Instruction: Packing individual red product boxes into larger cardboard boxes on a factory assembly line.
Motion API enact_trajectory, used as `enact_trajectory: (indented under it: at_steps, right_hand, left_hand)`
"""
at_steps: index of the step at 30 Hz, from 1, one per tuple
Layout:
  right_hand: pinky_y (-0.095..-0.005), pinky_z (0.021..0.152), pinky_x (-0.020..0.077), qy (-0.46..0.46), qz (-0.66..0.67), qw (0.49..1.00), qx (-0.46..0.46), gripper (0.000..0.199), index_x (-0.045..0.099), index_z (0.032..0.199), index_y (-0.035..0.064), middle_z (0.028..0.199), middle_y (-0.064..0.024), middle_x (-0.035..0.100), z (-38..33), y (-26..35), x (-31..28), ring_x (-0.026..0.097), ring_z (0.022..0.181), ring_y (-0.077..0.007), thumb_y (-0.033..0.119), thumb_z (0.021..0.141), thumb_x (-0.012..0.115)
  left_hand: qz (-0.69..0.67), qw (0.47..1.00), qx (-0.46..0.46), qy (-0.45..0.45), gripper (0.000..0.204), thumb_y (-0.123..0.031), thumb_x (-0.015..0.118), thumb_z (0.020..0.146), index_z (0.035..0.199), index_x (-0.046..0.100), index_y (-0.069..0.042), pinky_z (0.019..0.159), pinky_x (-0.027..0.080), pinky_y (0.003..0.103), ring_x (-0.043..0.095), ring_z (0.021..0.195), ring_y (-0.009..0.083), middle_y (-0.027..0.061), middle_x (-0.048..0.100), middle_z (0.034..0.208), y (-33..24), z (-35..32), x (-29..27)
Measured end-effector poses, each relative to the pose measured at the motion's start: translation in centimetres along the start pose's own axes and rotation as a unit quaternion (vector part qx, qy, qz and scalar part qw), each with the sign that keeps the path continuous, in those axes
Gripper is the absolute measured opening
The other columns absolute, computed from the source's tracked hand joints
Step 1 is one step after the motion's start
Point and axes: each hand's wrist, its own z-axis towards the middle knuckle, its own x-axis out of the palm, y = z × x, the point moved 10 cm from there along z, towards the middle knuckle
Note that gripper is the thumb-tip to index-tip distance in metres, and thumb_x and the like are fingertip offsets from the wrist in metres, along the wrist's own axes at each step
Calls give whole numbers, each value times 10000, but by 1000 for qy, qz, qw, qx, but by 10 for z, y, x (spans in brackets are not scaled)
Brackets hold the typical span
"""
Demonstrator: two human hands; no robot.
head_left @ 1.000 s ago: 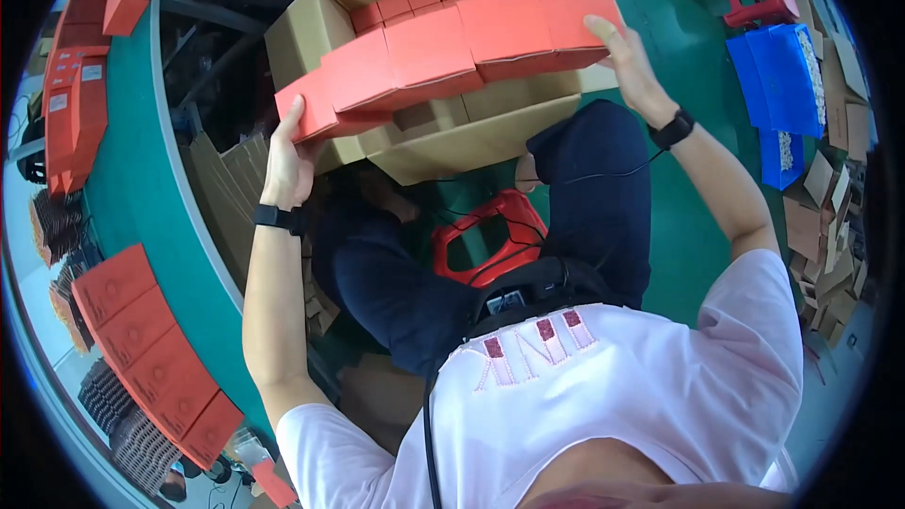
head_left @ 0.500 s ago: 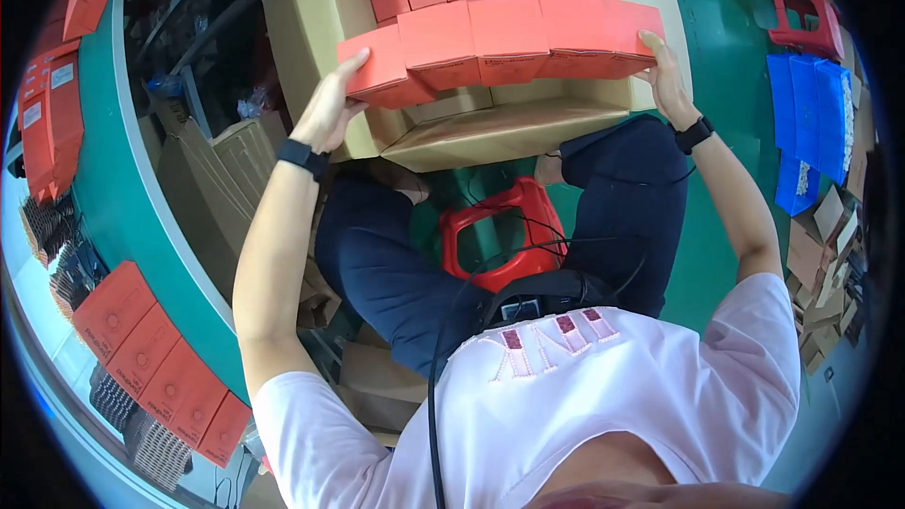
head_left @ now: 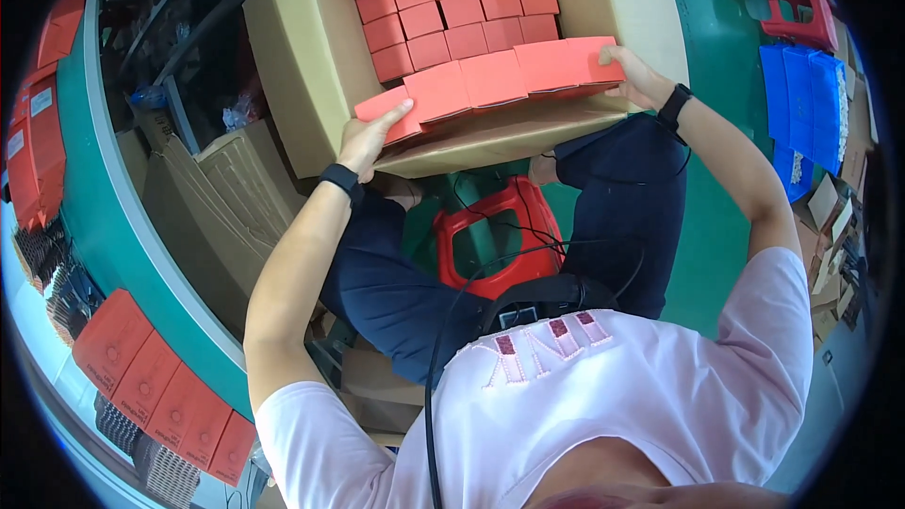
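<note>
Between my two hands a row of small red boxes [head_left: 495, 77] is squeezed together end to end. My left hand [head_left: 371, 139] grips the row's left end, thumb on top. At the right end my right hand [head_left: 633, 73] holds on in the same way, its fingers partly hidden behind the box. The row sits within the near part of a large open cardboard carton [head_left: 302, 47], slightly tilted, lower at the left. Beyond it, several rows of red boxes [head_left: 462, 9] are packed in the carton. Whether the held row touches the carton's bottom I cannot tell.
A red plastic stool [head_left: 500, 236] stands between my legs. To the left runs a green-topped table [head_left: 104, 226] with more red boxes [head_left: 160, 386] on it. Flattened cardboard [head_left: 236, 179] leans beneath. At right are blue bins [head_left: 801, 108], another red stool [head_left: 797, 9] and cardboard scraps [head_left: 830, 254].
Both hands have lowered the row of red boxes into the near part of the carton, toward me. More of the packed rows behind now shows.
</note>
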Motion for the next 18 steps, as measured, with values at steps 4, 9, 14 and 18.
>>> enact_trajectory:
  at_steps: [4,9,14,18]
  right_hand:
    - [-598,1025,312,-8,16,995,98,746,385,1396,159,1522,-104,278,-3,3,19,350,1303,-375,529,778,579]
    - [-648,1032,292,-123,39,972,197,947,215,1504,161,1565,-179,146,29,-18,7,219,1339,-534,634,758,554]
    - [-646,1050,272,-174,65,964,189,948,221,1506,138,1560,-202,146,61,-43,-9,209,1362,-523,602,756,570]
    - [-643,1053,270,-175,111,961,184,916,260,1492,136,1540,-203,217,101,-54,-3,217,1376,-490,549,747,597]
  left_hand:
    - [-16,988,-52,-145,797,-542,791,703,1204,599,48,966,436,371,583,1119,267,180,613,1212,30,18,-13]
    - [-43,980,-133,-140,1116,-635,757,674,1437,290,32,1013,357,615,354,1338,375,182,323,1485,57,48,-4]
    - [-135,944,-159,-257,914,-514,805,685,1261,494,124,919,478,422,563,1148,289,223,562,1269,62,61,9]
    - [-143,948,-117,-258,730,-350,768,756,1261,510,109,996,422,361,536,1197,269,205,547,1310,94,139,-17]
